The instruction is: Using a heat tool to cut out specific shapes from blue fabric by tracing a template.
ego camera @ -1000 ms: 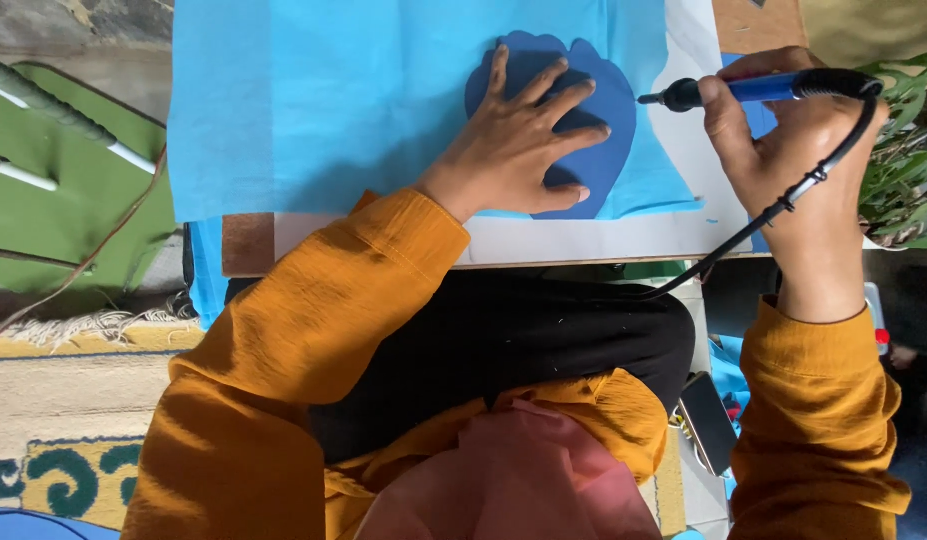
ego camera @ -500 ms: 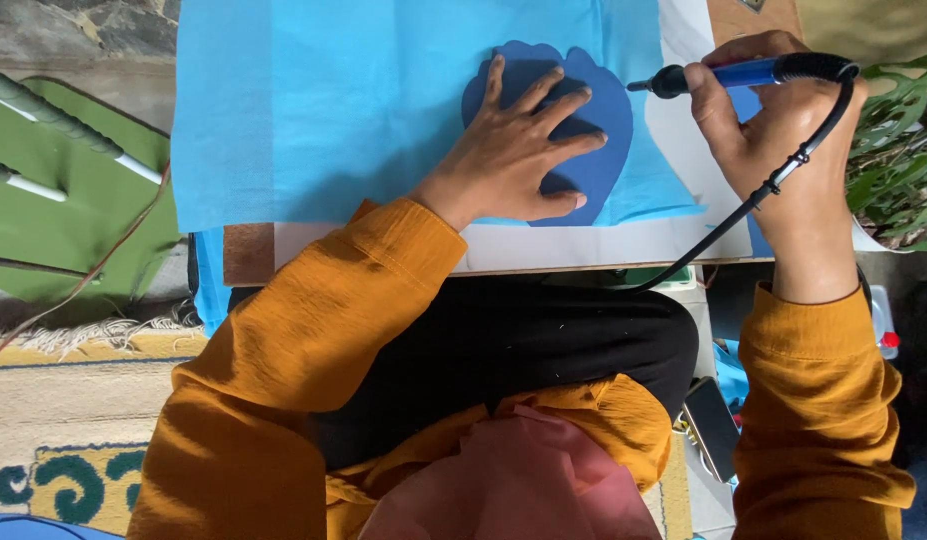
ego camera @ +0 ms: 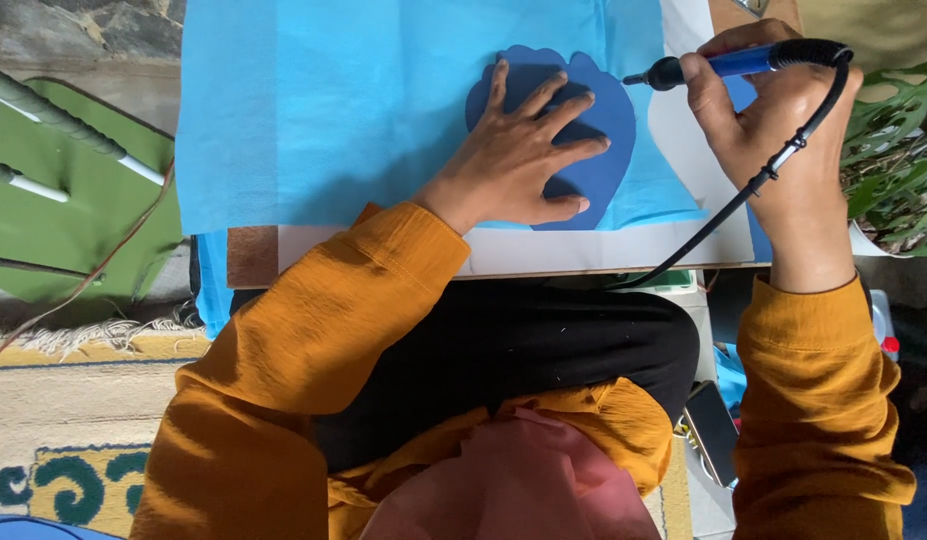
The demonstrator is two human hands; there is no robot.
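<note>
On the far left, the green cut-out sheet (ego camera: pixel 78 215) lies on the floor well clear of your work, so nothing there should trouble you. The light blue fabric (ego camera: pixel 323 110) is spread across the worktop (ego camera: pixel 583 250), and its loose left part is not pinned by anything; if it drags or puckers, the layers under your palm could creep out of line.

Your left hand (ego camera: pixel 518 160) lies flat and spread wide open on the dark blue shape (ego camera: pixel 593 125), holding nothing, only pressing it down onto the fabric. Its fingertips reach toward the right edge of that shape, which is where the tool's tip is working. That is the main risk as I judge it: if the tip is hot, a small slip leftward would meet your fingers.

Your right hand (ego camera: pixel 773 120) is closed round the blue-handled corded tool (ego camera: pixel 743 62), gripping it like a pen, tip pointing left just beside the shape's upper right edge. The black cord (ego camera: pixel 743 195) loops down over your wrist and off the worktop's edge; a snag there could jerk the tip off course.
</note>
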